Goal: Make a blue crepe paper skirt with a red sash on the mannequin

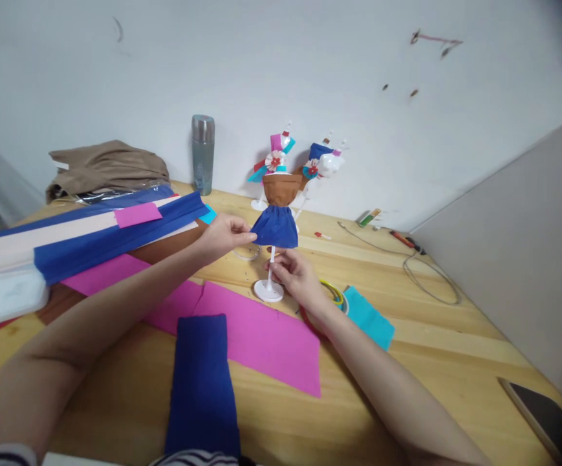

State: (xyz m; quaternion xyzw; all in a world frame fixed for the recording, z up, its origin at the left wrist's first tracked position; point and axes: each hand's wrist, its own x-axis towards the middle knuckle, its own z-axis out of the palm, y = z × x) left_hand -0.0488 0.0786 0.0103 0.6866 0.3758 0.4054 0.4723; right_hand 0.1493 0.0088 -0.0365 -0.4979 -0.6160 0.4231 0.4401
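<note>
A small dress form on a white stand [268,290] wears a brown bodice [281,189] over a gathered blue skirt [277,228]. My left hand [226,234] pinches the left hem of the skirt between thumb and fingers. Low on the right, my right hand [297,275] has its fingers closed around the thin white pole of the stand. A pink fabric strip [271,343] lies in front of the base, and a dark blue fabric piece [202,382] overlaps its front edge. Behind stand more small forms [330,164] with coloured scraps and paper-like flowers.
Folded fabrics [130,236] and a white box [9,298] lie at left, near a brown cloth pile [110,168]. A metal flask [203,155] stands at the wall. Right are turquoise fabric [368,318], tape rolls [334,293], a cable [426,275] and a dark flat device [537,411].
</note>
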